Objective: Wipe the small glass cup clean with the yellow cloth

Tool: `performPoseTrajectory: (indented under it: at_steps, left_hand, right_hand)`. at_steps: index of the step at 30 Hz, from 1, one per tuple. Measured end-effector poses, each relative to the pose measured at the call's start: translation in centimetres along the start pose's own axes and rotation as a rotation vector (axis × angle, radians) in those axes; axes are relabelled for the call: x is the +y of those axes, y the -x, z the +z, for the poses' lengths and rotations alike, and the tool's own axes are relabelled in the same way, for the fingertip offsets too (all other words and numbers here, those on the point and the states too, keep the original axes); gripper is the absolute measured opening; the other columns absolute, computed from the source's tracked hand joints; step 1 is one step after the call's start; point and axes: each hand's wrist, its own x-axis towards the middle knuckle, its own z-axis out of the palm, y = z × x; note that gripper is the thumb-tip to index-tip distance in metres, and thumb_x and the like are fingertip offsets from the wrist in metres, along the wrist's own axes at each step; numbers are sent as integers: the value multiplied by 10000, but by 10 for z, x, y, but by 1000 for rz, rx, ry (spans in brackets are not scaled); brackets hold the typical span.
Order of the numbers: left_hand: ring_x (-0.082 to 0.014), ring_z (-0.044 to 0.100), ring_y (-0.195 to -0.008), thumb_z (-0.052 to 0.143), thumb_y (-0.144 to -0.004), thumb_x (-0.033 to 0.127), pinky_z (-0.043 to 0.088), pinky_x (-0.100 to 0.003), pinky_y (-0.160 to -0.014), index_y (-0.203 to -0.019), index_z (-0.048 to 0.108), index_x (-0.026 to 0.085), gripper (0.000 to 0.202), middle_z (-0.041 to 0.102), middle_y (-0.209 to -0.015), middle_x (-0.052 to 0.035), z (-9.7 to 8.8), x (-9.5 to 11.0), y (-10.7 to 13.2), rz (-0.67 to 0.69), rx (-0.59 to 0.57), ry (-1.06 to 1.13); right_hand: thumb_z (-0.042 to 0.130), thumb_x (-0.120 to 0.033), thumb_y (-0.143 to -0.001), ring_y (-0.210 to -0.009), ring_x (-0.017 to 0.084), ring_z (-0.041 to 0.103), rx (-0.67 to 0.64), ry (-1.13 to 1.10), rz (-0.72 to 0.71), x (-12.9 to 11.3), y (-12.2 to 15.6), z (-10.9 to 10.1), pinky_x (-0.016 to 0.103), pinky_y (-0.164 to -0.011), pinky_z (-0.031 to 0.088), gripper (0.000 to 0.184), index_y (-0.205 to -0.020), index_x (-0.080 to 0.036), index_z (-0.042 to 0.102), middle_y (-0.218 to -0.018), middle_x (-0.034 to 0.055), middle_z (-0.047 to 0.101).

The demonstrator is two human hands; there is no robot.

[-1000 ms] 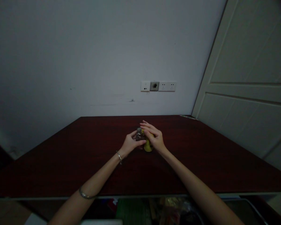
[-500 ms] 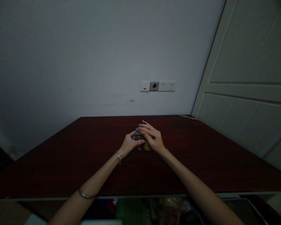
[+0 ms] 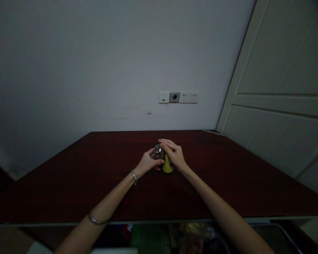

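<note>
Near the middle of the table, my left hand [image 3: 147, 161] is closed around a small, clear, shiny container [image 3: 159, 152] with reflections on it; its exact kind is hard to make out in the dim light. Just to its right stands a yellow, cone-shaped object [image 3: 168, 166], flaring toward a dark-rimmed base. My right hand [image 3: 175, 154] curls over the upper part of this yellow piece, with its fingers reaching across the top of the clear container. The fingers hide most of the yellow object's top. Both things are side by side, seemingly touching.
The dark red table [image 3: 95, 169] meets a pale wall with sockets [image 3: 188, 97] at its far edge. A white panelled door [image 3: 281, 88] is on the right. Below the front edge lie assorted items, among them something green [image 3: 151, 238] and clear plastic wrapping [image 3: 197, 231].
My right hand's fingers have drawn in and curled lower, and more of the yellow object shows beneath them. The clear container has shifted slightly to the right, while my left hand stays nearly in place.
</note>
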Motion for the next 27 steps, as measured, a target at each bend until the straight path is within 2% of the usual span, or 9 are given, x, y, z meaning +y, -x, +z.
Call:
performPoseTrajectory:
  at_steps: [4, 8, 12, 14, 19, 23, 27]
  left_hand:
    - [-188, 625, -794, 806, -504, 221, 560, -261, -541, -1209, 438, 176, 796, 625, -1002, -91, 1, 0, 2, -44, -82, 6]
    - [-188, 626, -788, 787, -544, 241, 561, -257, -515, -1178, 441, 164, 726, 623, -991, -102, 0, -2, 1, -43, -49, -38]
    - [-186, 628, -752, 778, -553, 280, 549, -263, -481, -1140, 423, 164, 696, 619, -954, -93, -3, -4, -2, -28, -34, -96]
    - [-190, 630, -772, 773, -559, 288, 556, -294, -533, -1141, 409, 169, 697, 614, -970, -91, -4, -5, -3, 6, -44, -120]
    - [-210, 616, -912, 775, -549, 277, 507, -361, -801, -1127, 440, 150, 680, 604, -1051, -108, -8, -6, -6, 159, -69, -221]
    - [-221, 595, -948, 778, -529, 311, 469, -367, -853, -1166, 450, 147, 735, 603, -1064, -106, -10, -2, -5, 236, 2, -416]
    - [-214, 602, -899, 771, -529, 342, 473, -350, -819, -1179, 460, 154, 744, 630, -983, -82, -11, 1, -3, 259, 37, -517]
  right_hand:
    - [543, -334, -805, -989, 185, 594, 20, 21, 64, 2, -1, -3, 338, -921, 432, 226, -928, -221, 696, -1021, 57, 667]
    - [551, -357, -794, -967, 193, 603, 43, 4, 125, 2, -2, -4, 341, -907, 438, 239, -900, -204, 702, -998, 63, 677]
    - [542, -373, -796, -967, 196, 602, 55, -14, 127, 0, -1, -2, 345, -905, 438, 252, -901, -206, 700, -999, 60, 677]
    - [535, -378, -800, -970, 196, 601, 53, -20, 128, -1, -1, -1, 345, -905, 438, 262, -907, -204, 699, -1004, 62, 676]
    - [534, -393, -797, -968, 201, 604, 48, -17, 127, 2, -1, 1, 353, -903, 443, 278, -907, -199, 699, -1005, 66, 677]
    - [540, -399, -790, -958, 214, 612, 46, -5, 154, 6, 0, 2, 367, -894, 451, 289, -906, -188, 700, -1000, 75, 680]
    - [535, -415, -789, -949, 221, 618, 43, -11, 183, 10, 1, 3, 376, -882, 461, 309, -914, -184, 697, -995, 80, 684]
